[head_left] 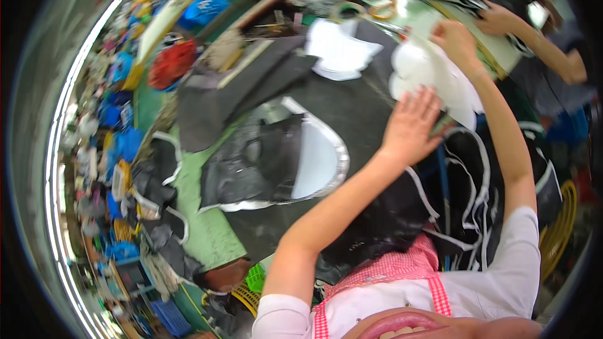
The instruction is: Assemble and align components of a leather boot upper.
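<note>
My left hand (411,125) lies flat with its fingers apart, its fingertips at the lower edge of a white curved sheet piece (418,66) on the dark work material. Farther off, beyond that white piece, my right hand (455,43) is closed, its fingers curled; what it holds, if anything, is hidden. A second white cut piece (342,50) rests on the dark sheet (352,107) to the left. Nearer to me lies a black panel (251,160) edged with white trim, with a pale curved insert (317,160).
Another person's hand (496,20) works at the far right beside black pieces with white edging. Tape rolls (347,11) lie at the back. Black trimmed pieces (465,182) hang at the right. A red bundle (173,63) and a green table top (207,232) are at the left.
</note>
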Action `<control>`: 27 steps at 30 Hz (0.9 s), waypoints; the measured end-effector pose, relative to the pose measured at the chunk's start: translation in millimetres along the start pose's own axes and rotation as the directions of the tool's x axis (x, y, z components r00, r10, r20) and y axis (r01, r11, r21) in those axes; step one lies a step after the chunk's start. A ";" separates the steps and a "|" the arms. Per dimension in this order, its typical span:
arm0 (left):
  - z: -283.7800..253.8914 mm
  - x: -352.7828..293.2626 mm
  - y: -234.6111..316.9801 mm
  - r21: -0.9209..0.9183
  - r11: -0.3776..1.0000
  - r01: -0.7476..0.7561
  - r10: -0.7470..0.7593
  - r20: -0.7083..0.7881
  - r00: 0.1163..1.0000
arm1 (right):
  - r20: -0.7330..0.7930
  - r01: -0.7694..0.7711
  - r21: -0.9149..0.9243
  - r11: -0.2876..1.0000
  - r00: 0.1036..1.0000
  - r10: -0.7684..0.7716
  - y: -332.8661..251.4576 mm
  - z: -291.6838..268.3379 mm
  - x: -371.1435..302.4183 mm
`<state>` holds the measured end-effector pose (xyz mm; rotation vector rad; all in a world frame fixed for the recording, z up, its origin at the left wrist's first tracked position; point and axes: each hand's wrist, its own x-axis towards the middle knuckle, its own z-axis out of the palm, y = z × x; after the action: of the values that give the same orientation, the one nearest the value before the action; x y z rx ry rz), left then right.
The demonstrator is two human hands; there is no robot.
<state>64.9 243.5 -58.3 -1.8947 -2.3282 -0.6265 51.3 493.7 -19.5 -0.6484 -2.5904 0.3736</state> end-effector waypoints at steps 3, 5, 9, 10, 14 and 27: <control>11.1 0.3 1.2 -0.008 0.999 -0.035 0.034 -0.107 0.994 | -0.091 0.026 -0.004 1.000 0.995 -0.026 17.6 8.1 -13.1; 10.0 -4.2 1.5 -0.025 0.999 -0.025 0.022 -0.129 0.991 | -0.131 0.150 -0.014 0.989 0.980 -0.151 -5.9 3.2 -20.0; 10.7 -6.2 -3.8 0.025 1.000 0.000 0.004 -0.167 0.986 | -0.082 0.360 -0.091 0.929 0.927 -0.367 -17.1 8.3 -25.4; 11.3 -6.6 -2.4 0.031 1.000 0.005 0.001 -0.175 0.985 | -0.085 0.368 -0.091 0.925 0.923 -0.376 -13.2 5.7 -21.4; 14.3 -5.5 -1.0 0.060 0.998 -0.017 0.025 -0.138 0.990 | 0.008 0.041 0.248 0.968 0.999 -0.044 7.0 7.2 -2.6; 7.9 1.4 -4.7 0.015 1.000 -0.016 0.019 -0.202 0.979 | -0.142 0.429 -0.491 0.759 0.820 -0.555 -43.6 -2.2 -24.9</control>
<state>61.7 246.8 -66.3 -1.7533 -2.1821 -0.7610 55.6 444.4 -10.8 -0.0987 -2.4453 -0.4640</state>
